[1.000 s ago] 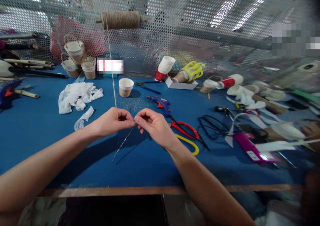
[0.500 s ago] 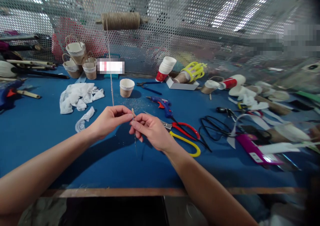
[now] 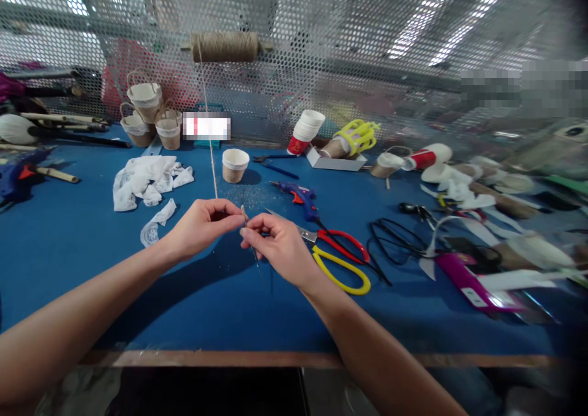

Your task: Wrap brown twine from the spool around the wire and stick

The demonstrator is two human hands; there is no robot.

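Note:
Twine runs down from a spool to my left hand, whose fingers are pinched on it. My right hand is closed at the fingertips on a thin wire that hangs below its fingers. The fingertips of both hands almost meet, and a short pale tip of twine sticks up between them. How the twine lies on the wire is hidden by the fingers. Beyond the hands stands a small twine-covered cup. Scissors with red and yellow handles lie right of my right hand.
A blue glue gun and pliers lie behind the scissors. White lace is heaped on the left, near several handled cups. Stacked paper cups, a black cord and a purple packet are to the right.
The view has shifted slightly, so the table things sit a little lower and further right. Both hands keep their pinch; the wire now slants more to the right.

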